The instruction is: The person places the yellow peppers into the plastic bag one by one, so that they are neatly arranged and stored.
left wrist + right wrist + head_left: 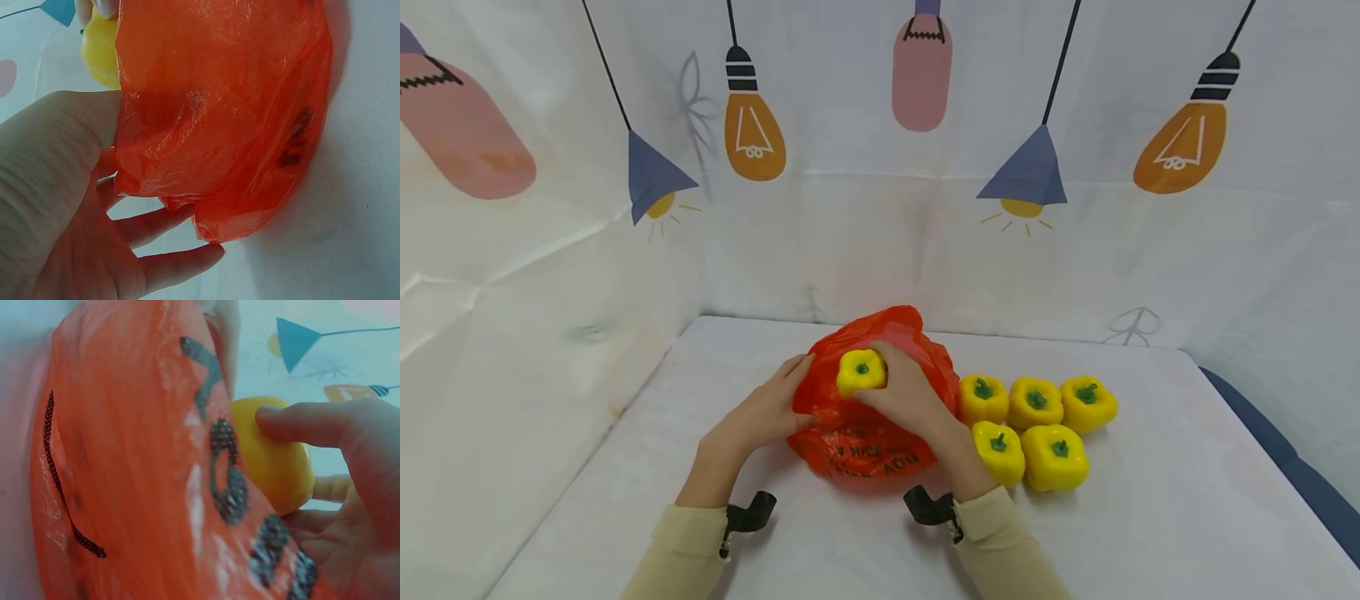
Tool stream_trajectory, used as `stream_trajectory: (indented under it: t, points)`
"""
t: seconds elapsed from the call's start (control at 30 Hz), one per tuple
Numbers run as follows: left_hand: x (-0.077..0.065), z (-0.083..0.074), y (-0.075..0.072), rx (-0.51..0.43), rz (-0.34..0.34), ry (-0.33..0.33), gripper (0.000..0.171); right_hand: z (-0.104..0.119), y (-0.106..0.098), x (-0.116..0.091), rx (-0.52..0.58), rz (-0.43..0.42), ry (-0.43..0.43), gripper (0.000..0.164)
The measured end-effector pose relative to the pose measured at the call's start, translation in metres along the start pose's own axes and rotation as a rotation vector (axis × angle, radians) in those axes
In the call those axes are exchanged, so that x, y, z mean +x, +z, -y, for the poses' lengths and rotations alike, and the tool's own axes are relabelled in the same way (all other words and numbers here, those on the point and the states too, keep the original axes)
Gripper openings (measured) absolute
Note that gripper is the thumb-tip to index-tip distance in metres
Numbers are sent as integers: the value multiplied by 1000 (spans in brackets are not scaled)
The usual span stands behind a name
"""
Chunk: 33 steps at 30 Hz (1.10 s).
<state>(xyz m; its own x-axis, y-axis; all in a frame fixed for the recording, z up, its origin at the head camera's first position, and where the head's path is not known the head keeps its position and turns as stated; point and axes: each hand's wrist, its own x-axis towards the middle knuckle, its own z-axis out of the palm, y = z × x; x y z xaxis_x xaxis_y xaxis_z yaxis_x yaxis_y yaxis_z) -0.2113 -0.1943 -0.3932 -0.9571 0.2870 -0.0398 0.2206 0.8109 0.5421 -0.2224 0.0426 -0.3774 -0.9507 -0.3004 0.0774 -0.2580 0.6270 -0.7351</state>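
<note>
A red plastic bag (868,429) with dark printed letters stands on the white table. My left hand (763,414) holds the bag's left side; its thumb is partly hidden by the red film in the left wrist view, and the fingers are spread along the lower edge. In my right hand (912,393) is a yellow bell pepper (852,379), pinched between thumb and fingers over the bag's mouth, its green stem toward the head camera. From the right wrist, the pepper (272,456) shows partly behind the bag's rim. The inside of the bag is mostly hidden.
Several yellow bell peppers (1054,458) sit in two rows on the table (1187,500), right of the bag and close by the right forearm. A white sheet (865,242) printed with lamps hangs behind. A dark blue edge (1262,433) lies along the table's right side.
</note>
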Motion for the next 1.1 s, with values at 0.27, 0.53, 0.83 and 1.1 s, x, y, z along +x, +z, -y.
stream_trajectory:
  t: [0.27,0.53,0.83,1.1]
  points:
    - [-1,1,3,6,-2,8,93,-4,9,9,55,50,-7,72]
    - [-1,-2,3,-1,-9,26,93,-4,13,21,1,54,-17,69]
    - [-1,-1,3,15,-12,30,94,-10,20,36,30,66,-23,65]
    - [0,-1,4,20,-13,34,94,-13,24,45,97,67,29,68]
